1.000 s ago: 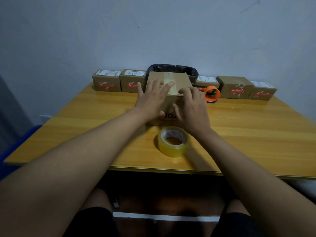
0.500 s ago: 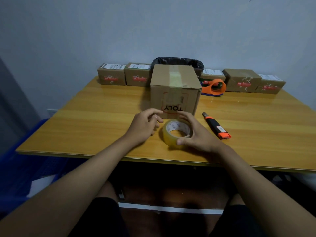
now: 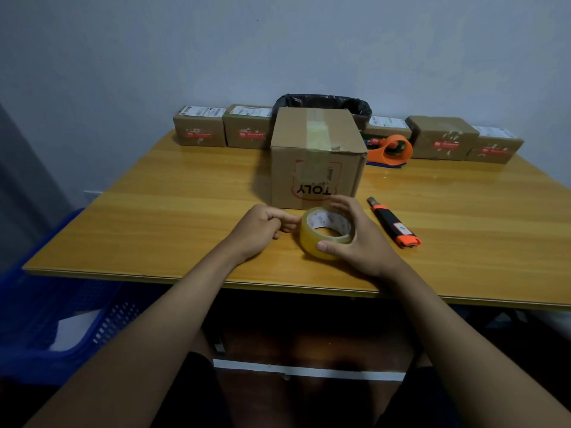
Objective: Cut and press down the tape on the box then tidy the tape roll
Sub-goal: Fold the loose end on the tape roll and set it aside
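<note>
A cardboard box (image 3: 318, 156) stands mid-table with a strip of clear tape running over its top and down its front face. Just in front of it lies a roll of clear tape (image 3: 324, 233), tilted a little. My right hand (image 3: 358, 239) grips the roll from the right, thumb on the near rim and fingers over the far rim. My left hand (image 3: 262, 230) sits at the roll's left side, fingers curled and pinched against its outer edge. Whether a loose tape end is between those fingers cannot be made out.
An orange and black utility knife (image 3: 394, 223) lies right of my right hand. An orange tape dispenser (image 3: 391, 149) sits behind the box. Several small parcels (image 3: 200, 128) line the back edge beside a black-lined bin (image 3: 324, 101). A blue crate (image 3: 61, 319) stands on the floor at left.
Both hands came off the box top and down to the tape roll. My right hand closed around the roll and my left hand moved in to pinch its left edge.
</note>
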